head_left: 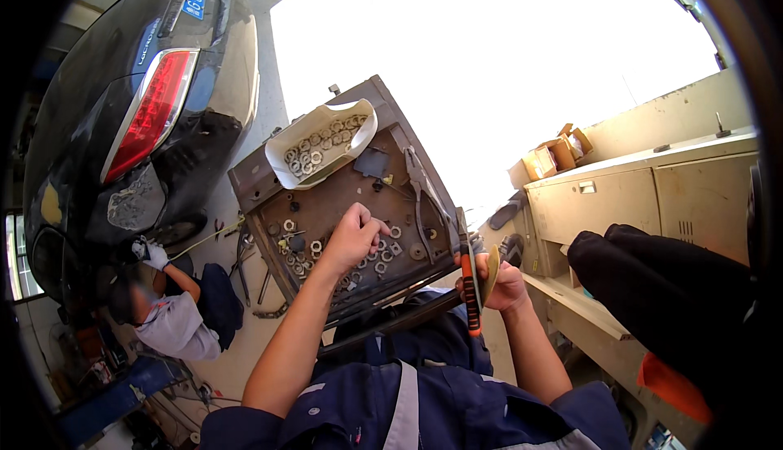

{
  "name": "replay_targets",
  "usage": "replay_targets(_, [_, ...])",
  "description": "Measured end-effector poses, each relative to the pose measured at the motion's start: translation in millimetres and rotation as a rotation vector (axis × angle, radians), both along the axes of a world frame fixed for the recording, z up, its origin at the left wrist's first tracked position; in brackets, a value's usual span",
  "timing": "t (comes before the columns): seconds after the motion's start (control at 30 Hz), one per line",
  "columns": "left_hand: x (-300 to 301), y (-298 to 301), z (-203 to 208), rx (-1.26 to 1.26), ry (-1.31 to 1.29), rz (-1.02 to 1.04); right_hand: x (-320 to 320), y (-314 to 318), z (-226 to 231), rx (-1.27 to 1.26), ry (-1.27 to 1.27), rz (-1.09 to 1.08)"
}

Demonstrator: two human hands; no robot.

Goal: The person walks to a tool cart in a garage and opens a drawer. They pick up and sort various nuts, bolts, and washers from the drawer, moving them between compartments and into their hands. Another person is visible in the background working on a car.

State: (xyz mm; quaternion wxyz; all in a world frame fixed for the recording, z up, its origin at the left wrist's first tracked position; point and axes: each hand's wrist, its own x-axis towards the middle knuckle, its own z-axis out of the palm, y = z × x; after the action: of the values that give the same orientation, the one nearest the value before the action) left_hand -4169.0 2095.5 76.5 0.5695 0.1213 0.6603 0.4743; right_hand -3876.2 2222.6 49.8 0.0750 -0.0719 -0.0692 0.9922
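Hands: left hand (352,234) curled, fingertips closed down among loose nuts (383,254) on a rusty tray (269,185); whether it grips one cannot be told. Right hand (499,283) closed around a tan disc (490,274) and one orange-handled tool (470,293), its long axis near vertical, at the tray's right edge. Nuts lie directly under the left hand, which is nearer; too many to count. One white dish (281,159) of further nuts sits beyond, one pair of pliers (426,197) to its right.
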Motion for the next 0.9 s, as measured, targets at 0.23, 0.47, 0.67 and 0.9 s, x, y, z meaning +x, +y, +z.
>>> replay_targets(0.23, [26.9, 9.2, 19.0, 0.034, 1.1, -0.539, -0.4, 0.0, 0.9, 0.013, -0.006, 0.007])
replay_targets(0.47, [10.0, 13.0, 17.7, 0.052, 0.706, -0.491, -0.4, -0.4, 1.8, 0.023, -0.012, 0.006])
replay_targets(0.67, [-1.9, -16.3, 13.4, 0.1, -0.039, 0.033, -0.4, -0.4, 1.1, 0.009, 0.003, 0.001])
replay_targets(0.9, [8.3, -27.5, 12.3, -0.089, 0.287, -0.201, -1.6, 0.1, 2.0, -0.004, 0.008, 0.003])
